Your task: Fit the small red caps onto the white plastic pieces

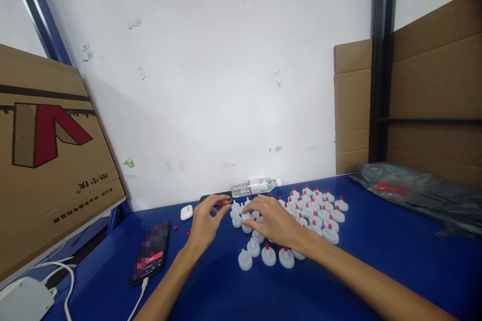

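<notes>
Several white plastic nozzle caps [245, 260] stand on the blue table, many topped with small red tips [285, 249]. Those at the near left and around my fingers have bare white nozzles. My left hand [207, 218] is at the left edge of the group, thumb and forefinger pinched together; anything between them is too small to make out. My right hand [273, 218] reaches over the caps from the right, with its thumb and forefinger curled around a white nozzle cap [247, 217]. The palm and forearm hide some caps beneath.
Loose red tips [175, 228] lie left of my left hand. A plastic bottle [254, 187] lies against the wall, by a dark flat object [214, 195] and a white case [186, 212]. A phone [150, 253] with a cable is at left. Grey plastic bag [414, 193] at right; cardboard [56, 160] stands at left.
</notes>
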The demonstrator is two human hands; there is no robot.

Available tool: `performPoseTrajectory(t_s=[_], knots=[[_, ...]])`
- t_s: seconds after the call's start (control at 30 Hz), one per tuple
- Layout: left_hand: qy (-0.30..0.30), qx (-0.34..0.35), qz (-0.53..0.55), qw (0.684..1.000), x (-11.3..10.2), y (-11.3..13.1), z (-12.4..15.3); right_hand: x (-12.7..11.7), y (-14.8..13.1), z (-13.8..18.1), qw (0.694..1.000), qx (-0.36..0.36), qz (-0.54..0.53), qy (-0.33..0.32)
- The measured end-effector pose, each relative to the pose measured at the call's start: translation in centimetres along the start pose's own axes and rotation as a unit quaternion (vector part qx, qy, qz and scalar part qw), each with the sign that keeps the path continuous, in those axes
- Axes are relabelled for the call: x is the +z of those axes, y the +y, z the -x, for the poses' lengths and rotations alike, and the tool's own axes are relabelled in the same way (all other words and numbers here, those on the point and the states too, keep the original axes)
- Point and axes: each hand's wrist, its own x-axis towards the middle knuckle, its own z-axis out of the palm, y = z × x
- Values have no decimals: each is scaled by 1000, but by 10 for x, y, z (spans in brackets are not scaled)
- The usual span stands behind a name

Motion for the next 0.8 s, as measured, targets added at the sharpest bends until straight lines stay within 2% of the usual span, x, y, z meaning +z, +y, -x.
performPoseTrajectory(t_s=[0.17, 0.37, 0.8], knots=[[-14, -75, 119, 990, 16, 19, 6, -2, 1, 1, 1000, 7, 19, 8], [-12, -145, 204, 968, 16, 18, 5, -2, -4, 3, 1000, 0, 18, 3], [-26, -195, 271, 942, 14, 20, 2, 2, -4, 3, 997, -64, 6, 37]])
